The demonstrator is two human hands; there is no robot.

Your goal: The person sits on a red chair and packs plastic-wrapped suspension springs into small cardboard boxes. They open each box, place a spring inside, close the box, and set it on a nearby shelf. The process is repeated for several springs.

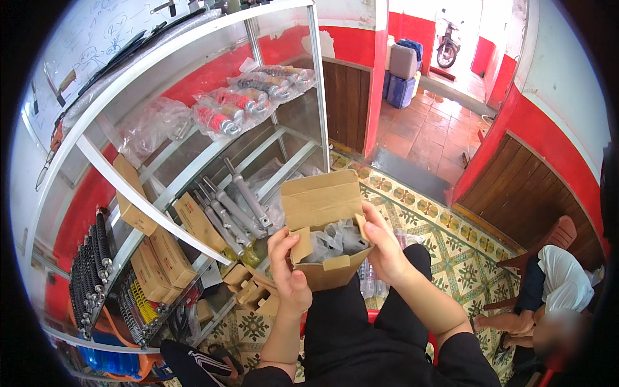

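Above my lap I hold a brown cardboard box [325, 276] with its top flaps up and its tall back lid raised. Inside lies something dark grey in clear plastic wrap [334, 240]; its kind cannot be made out. My left hand [290, 274] presses the box's left side, fingers at the side flap. On the opposite side my right hand [385, 248] grips the box, its thumb by the right flap.
To the left stands a metal-framed shelf rack [320, 97] with wrapped shock absorbers [219, 119], grey fork tubes [242, 193] and cardboard boxes [161, 267]. Small open boxes [248, 287] lie low beside it. A seated person [561, 277] is at right. Beyond the doorway stands a motorbike [447, 48].
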